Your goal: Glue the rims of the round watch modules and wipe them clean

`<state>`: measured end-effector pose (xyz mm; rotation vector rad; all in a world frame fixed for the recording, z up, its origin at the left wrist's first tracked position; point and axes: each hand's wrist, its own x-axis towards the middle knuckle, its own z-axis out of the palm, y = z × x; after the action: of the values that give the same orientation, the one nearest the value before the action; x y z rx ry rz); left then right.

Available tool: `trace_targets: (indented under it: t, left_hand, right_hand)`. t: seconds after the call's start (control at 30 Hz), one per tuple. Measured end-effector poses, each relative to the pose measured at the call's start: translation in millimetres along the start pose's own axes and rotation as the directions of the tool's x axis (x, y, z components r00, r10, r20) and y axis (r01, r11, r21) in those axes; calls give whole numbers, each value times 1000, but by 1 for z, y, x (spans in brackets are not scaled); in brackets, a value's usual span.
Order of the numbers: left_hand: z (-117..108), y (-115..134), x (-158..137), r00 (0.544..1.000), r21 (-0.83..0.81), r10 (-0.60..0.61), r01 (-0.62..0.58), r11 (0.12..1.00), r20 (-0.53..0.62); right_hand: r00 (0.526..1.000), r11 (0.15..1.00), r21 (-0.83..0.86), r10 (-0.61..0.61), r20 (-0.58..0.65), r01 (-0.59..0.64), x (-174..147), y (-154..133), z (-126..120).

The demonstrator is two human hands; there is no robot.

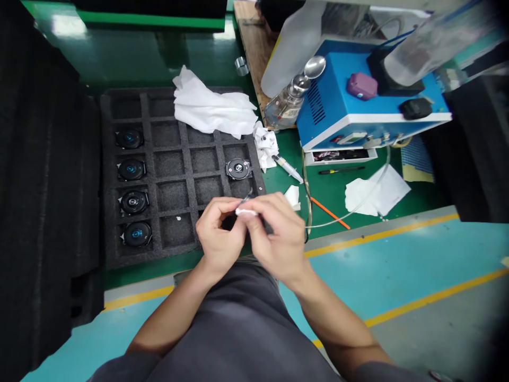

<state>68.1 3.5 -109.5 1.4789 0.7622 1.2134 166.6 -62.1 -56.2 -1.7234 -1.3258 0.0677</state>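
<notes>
My left hand [221,229] and my right hand [278,233] meet in front of my body, over the near edge of a black foam tray [169,220]. Pinched in my left fingers is a small dark part, mostly hidden; I cannot make out its kind. A folded bit of white wipe [246,212] shows between the fingertips of my right hand, pressed against that part. Several round black watches [134,202] sit in the tray's left column. One more watch [238,168], its metal inner side showing, lies in a right-hand compartment.
A white cloth [212,109] covers the tray's back right. Beside it are crumpled tissue [265,144], a syringe [288,170] and a pump bottle [284,106]. Further right stand a blue machine [330,101] with a thin clear tube, an orange stick [330,213] and a pen [341,170].
</notes>
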Motion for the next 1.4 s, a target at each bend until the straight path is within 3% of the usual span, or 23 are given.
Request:
trace_targets:
  t: [0.13, 0.27, 0.87, 1.0, 1.13, 1.4]
  left_hand:
    - [-1, 0, 0, 1000, 30, 14, -14, 999, 1]
    - [0, -1, 0, 999, 34, 37, -37, 999, -2]
    - [-2, 2, 0, 998, 55, 63, -64, 996, 10]
    - [-2, 1, 0, 998, 63, 64, -64, 996, 3]
    - [-2, 0, -1, 999, 43, 44, -45, 998, 8]
    - [-1, 2, -2, 1000, 11, 8, -8, 1000, 12]
  right_hand:
    - [998, 994, -104, -44, -50, 39, 1, 0, 4]
    - [997, 994, -74, -75, 27, 77, 3, 4, 1]
    - [988, 976, -163, -137, 65, 146, 6, 4, -5]
    - [996, 976, -197, -92, 13, 93, 4, 3, -5]
    - [993, 988, -100, -113, 35, 115, 1, 3, -1]
    - [992, 994, -100, 19, -129, -32, 7, 24, -2]
